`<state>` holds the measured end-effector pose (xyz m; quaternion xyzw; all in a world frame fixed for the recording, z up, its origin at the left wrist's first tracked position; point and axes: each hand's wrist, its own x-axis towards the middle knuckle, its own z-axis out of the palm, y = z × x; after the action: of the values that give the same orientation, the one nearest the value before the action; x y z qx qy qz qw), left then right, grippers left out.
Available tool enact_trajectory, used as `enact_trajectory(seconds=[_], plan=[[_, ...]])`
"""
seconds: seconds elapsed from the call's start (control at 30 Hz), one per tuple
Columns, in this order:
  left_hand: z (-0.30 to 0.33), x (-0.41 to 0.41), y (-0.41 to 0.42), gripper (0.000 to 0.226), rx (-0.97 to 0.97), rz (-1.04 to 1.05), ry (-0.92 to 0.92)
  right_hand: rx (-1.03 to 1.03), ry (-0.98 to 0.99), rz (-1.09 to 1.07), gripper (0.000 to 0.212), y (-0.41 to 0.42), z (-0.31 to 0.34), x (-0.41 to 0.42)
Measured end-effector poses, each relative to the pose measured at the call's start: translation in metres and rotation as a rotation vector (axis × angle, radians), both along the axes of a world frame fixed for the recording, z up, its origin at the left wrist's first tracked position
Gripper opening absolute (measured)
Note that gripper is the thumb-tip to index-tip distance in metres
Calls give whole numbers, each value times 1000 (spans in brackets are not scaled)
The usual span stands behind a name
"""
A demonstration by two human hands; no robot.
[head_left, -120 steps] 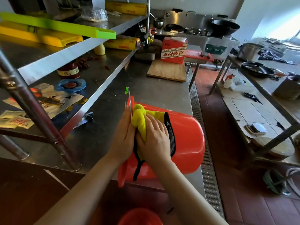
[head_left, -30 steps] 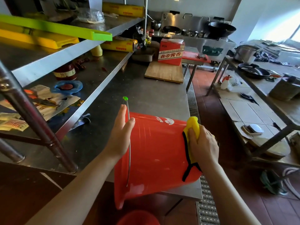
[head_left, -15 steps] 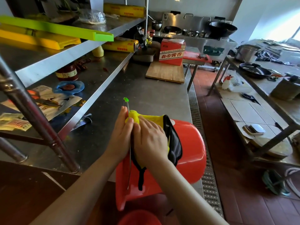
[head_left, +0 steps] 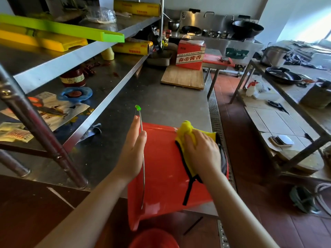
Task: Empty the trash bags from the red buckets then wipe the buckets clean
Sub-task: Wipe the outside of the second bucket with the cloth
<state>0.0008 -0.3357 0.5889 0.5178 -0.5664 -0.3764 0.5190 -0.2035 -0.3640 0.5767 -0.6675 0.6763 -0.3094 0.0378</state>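
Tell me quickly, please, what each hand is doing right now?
Left hand: open, straight fingers resting against the side of the red bucket.
Right hand: open, pressing the yellow cloth flat onto the bucket.

Commercial kitchen — steel worktable [head_left: 161, 104] as landmark. Left of it, two-tier steel shelving [head_left: 100, 42] on round posts. Beyond its far end, steel stove range [head_left: 223, 31] against pale wall [head_left: 206, 4]. Right of it, floor drain grate [head_left: 214, 111], then red-brown tiled floor [head_left: 238, 140] — second steel table [head_left: 295, 97] further right. Bright daylight from window [head_left: 311, 33] at far right
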Motion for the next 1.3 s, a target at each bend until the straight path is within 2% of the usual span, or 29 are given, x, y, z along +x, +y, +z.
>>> enact_trajectory(seconds=[0.17,0.3,0.4,0.67,0.93,1.17,1.3], plan=[[0,-4,5,64,-18,-3,-25,150,-96,-139,28,-8,-5,-60],[1,-5,8,65,-19,-9,-15,255,-196,-224,37,-19,2,-76],[1,-5,9,66,-19,-11,-19,279,-163,-249,45,-27,9,-69],[0,-4,13,66,-35,-34,32,171,40,-23,59,-23,33,22],[-6,-1,7,75,-5,11,88,64,99,213,37,-7,46,101],[-5,-6,13,68,-31,32,37,11,-30,264,39,-5,38,86],[-2,-6,14,69,-12,23,-3,3,-26,219,44,-7,36,64]])
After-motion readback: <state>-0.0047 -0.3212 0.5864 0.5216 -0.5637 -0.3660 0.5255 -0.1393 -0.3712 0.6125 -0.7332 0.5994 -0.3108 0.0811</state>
